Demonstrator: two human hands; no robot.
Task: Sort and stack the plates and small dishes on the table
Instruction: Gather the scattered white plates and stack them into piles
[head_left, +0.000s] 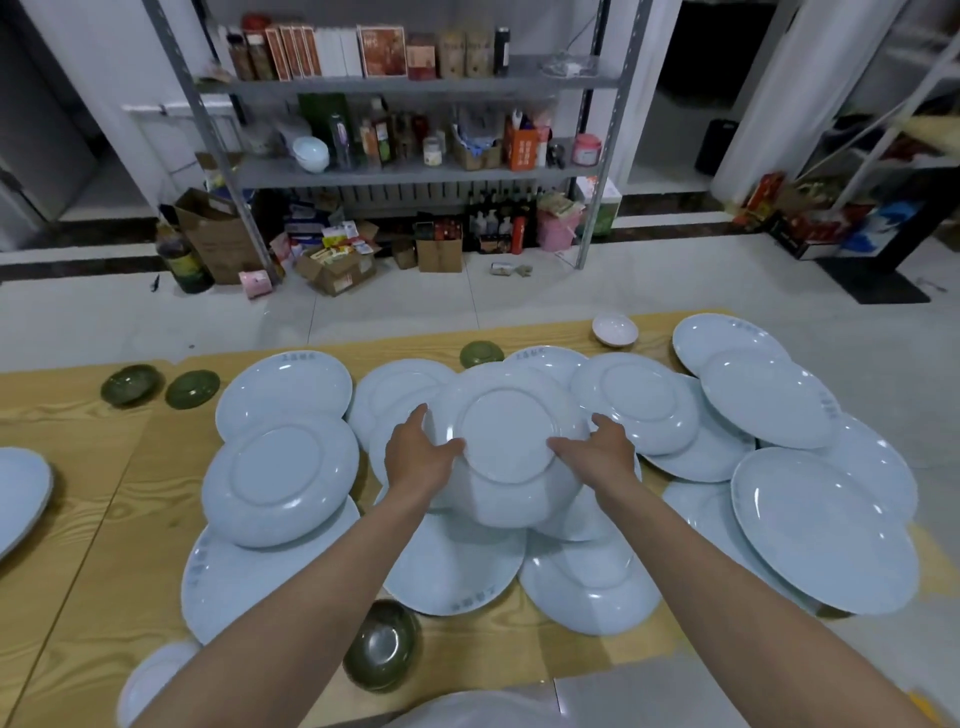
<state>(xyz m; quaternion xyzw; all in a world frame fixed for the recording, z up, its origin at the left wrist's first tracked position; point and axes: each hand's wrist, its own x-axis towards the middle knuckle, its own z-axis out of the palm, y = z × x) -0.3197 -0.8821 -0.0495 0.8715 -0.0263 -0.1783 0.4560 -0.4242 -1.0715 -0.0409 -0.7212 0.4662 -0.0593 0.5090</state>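
Plates (636, 402) in pale blue-white lie overlapping across the middle and right of the wooden tabletop (78, 493), and we hold one of them, a lobed plate (511, 441), upside down at the centre of the frame, above the heap. Our left hand (421, 457) grips its left edge and our right hand (602, 452) its right edge, each thumb laid on the underside by the foot ring, the fingers wrapping the rim. Left of centre an overturned plate (280, 480) rests on upright ones. A large upright plate (826, 530) lies at the right of the frame. Two green small dishes (130, 384) stand apart at the tabletop's upper left, a third green dish (480, 353) just behind the held plate, a pinkish dish (615, 328) near the far edge, and a green bowl (382, 644) at bottom centre, between our forearms.
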